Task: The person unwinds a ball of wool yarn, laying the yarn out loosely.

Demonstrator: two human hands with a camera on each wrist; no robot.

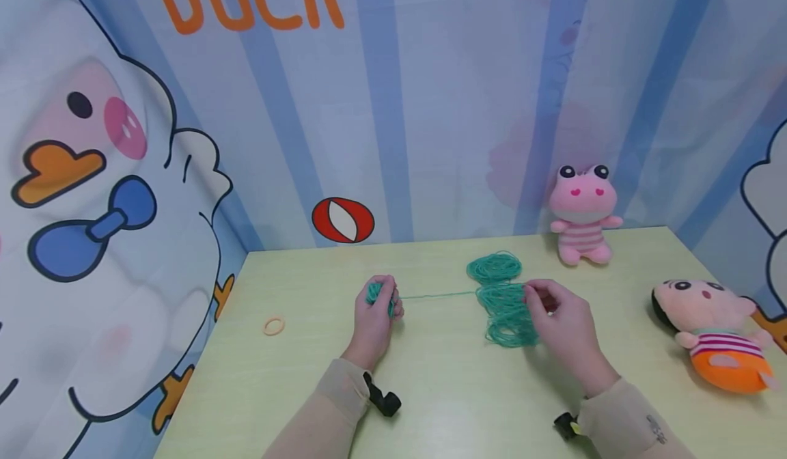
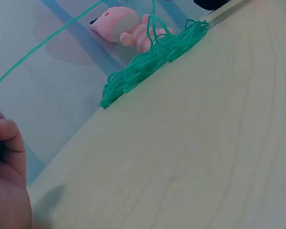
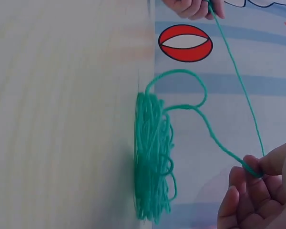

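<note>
My left hand [image 1: 374, 319] is curled round a small bundle of green yarn [image 1: 373, 293] above the table's middle. From it a single green strand [image 1: 436, 296] runs across to my right hand [image 1: 564, 322], which pinches the yarn between thumb and fingertips. In the right wrist view the strand [image 3: 239, 76] is stretched between the two hands, and a slack length [image 3: 214, 136] drops from the pinch to the pile. That loose pile of looped green yarn [image 1: 507, 312] lies on the table beside my right hand. Only part of the left hand [image 2: 8, 176] shows in the left wrist view.
A peach-coloured ring [image 1: 273, 326] lies on the table [image 1: 449, 404] at the left. The pink striped plush toy [image 1: 584, 216] sits at the back right. Another plush toy with orange bottoms [image 1: 716, 336] lies at the right. A printed cloth backdrop [image 1: 430, 104] stands behind the table.
</note>
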